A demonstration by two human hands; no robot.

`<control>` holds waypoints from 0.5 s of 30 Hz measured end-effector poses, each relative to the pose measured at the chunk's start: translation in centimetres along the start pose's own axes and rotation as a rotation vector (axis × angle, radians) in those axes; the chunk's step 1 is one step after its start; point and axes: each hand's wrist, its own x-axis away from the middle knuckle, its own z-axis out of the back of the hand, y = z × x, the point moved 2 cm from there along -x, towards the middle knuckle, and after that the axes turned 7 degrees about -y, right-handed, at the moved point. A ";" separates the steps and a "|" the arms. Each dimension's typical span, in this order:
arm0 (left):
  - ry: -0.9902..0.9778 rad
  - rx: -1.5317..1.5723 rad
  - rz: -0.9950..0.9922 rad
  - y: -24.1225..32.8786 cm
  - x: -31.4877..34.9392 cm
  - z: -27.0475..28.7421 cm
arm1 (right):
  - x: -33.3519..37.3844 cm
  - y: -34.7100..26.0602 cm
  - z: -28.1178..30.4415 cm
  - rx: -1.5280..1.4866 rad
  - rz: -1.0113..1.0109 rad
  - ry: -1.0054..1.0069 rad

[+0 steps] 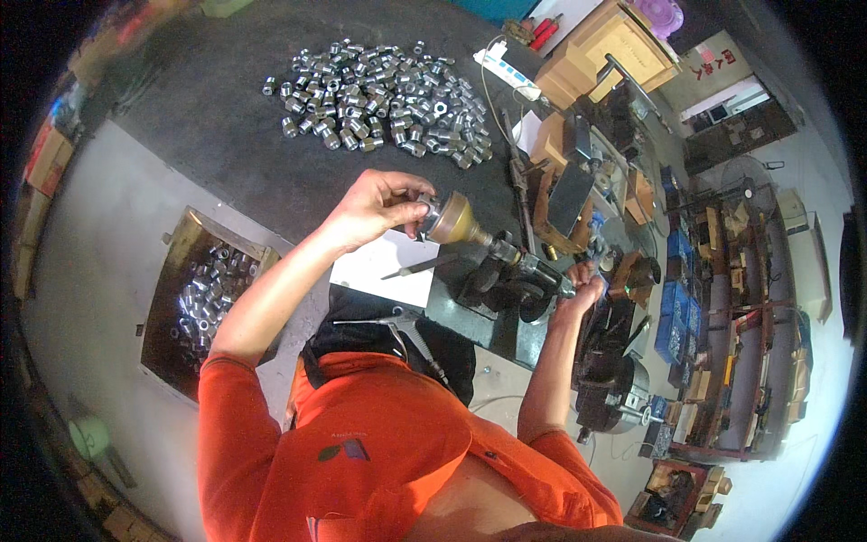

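Between the thumb and fingers of my left hand (377,210) is a shiny metal fitting (428,215), pressed up to the wide mouth of a brass-coloured cup (459,222). That cup sits on the end of a dark bench spindle (510,278). My right hand (583,285) is closed at the far right end of the spindle; what its fingers grip is mostly hidden. Under my left wrist lies a white sheet (375,275), with a dark pointed tool (414,267) on it. A grey air blow gun (411,332) rests on dark cloth by my lap.
A heap of metal fittings (379,104) covers the dark bench top (208,90) ahead. Left of me stands a wooden crate (163,334) with more fittings. A white power strip (508,70), cardboard boxes (571,77) and a chuck (623,393) are to the right.
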 end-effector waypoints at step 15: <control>-0.002 -0.057 -0.016 0.4 -0.1 -0.5 | 10.2 0.1 -0.7 -0.059 -0.286 0.239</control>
